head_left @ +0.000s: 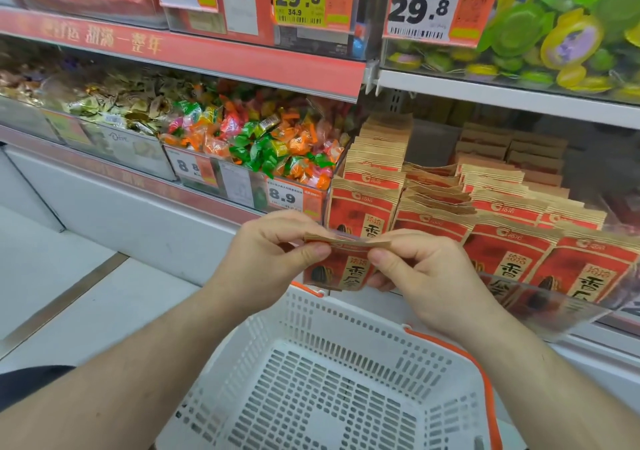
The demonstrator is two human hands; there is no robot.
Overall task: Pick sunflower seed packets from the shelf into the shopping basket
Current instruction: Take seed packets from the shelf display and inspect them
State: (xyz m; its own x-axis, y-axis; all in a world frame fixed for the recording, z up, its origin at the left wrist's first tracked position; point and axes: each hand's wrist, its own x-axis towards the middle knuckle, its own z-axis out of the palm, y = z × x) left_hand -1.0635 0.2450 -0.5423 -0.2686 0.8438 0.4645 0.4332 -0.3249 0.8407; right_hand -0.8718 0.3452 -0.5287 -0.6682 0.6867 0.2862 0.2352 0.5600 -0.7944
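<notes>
Shop aisle, pale floor (62, 276), white shelving with a red edge strip (194, 56) carrying gold lettering. The seed shelf (502, 94) was white metal, fronted by a clear plastic lip (554, 307). On it stood rows of sunflower seed packets (502, 238) — flat kraft-paper pouches with red printed faces, packed upright. Left of them, a clear bin (242, 186) held bright twist-wrapped candies (270, 144). Below, a white perforated plastic shopping basket (332, 373) with an orange handle (485, 380) — nothing visible inside. One held packet (341, 269) hung above the basket's far rim, the left hand (273, 259) and right hand (426, 276) each pinching its top edge between thumb and fingers.
</notes>
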